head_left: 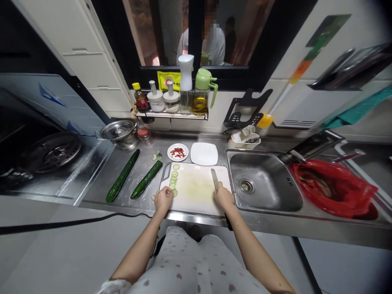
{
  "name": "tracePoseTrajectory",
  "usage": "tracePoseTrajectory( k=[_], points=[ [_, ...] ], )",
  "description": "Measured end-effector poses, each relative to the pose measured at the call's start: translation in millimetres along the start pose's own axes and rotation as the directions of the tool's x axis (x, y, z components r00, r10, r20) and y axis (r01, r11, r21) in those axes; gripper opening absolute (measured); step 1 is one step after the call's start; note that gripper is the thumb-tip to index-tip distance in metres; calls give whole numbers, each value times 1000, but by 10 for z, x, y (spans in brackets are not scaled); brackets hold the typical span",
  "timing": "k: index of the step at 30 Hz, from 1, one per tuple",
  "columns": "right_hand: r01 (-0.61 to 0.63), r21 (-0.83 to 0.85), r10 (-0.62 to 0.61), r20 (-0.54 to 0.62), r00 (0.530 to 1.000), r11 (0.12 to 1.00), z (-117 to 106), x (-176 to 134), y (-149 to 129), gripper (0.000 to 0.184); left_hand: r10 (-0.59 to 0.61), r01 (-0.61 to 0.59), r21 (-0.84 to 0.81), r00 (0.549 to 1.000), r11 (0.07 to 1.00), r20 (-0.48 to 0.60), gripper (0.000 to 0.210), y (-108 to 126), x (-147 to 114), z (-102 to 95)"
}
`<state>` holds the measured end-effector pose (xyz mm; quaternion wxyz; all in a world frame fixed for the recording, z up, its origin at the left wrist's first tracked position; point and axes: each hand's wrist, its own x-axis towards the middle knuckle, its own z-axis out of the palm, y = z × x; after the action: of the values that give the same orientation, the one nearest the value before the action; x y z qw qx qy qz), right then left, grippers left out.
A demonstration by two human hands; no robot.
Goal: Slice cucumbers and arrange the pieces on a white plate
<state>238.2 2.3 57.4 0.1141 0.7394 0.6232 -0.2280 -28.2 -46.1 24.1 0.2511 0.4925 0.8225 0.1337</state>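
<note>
My right hand point(224, 199) grips a kitchen knife point(214, 179) over the right side of the white cutting board point(199, 204), its blade pointing away from me. At the board's left edge, my left hand point(163, 200) is closed with fingers curled together, close beside the nearest of a row of cucumber slices point(174, 174). Whether anything is between those fingers is hidden. Left of the board lie a shorter cucumber point(147, 179) and a longer whole one point(123, 175). Behind the board stand a small plate of chopped red pieces point(169, 152) and a white square plate point(204, 154).
A steel sink point(263, 175) adjoins the board's right side, with a red plastic bag point(346, 204) beyond it. Steel bowls point(119, 132) and a lidded jar point(145, 136) stand back left. Seasoning bottles fill a wall rack point(174, 115). A gas burner point(50, 151) is far left.
</note>
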Motion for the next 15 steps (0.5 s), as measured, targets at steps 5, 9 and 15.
tracePoseTrajectory(
  k=[5, 9, 15],
  points=[
    [-2, -7, 2, -9, 1000, 1000, -12, -7, -8, 35, 18, -12, 120, 999, 993, -50, 13, -55, -7, 37],
    [9, -13, -9, -9, 1000, 1000, -8, -1, -17, 36, 27, -17, 116, 996, 993, -88, 18, -24, 19, 42],
    [27, -12, -27, -5, 1000, 1000, 10, 19, -17, 35, 61, -52, 89, 993, 995, -102, 34, 358, 409, -19]
  ],
)
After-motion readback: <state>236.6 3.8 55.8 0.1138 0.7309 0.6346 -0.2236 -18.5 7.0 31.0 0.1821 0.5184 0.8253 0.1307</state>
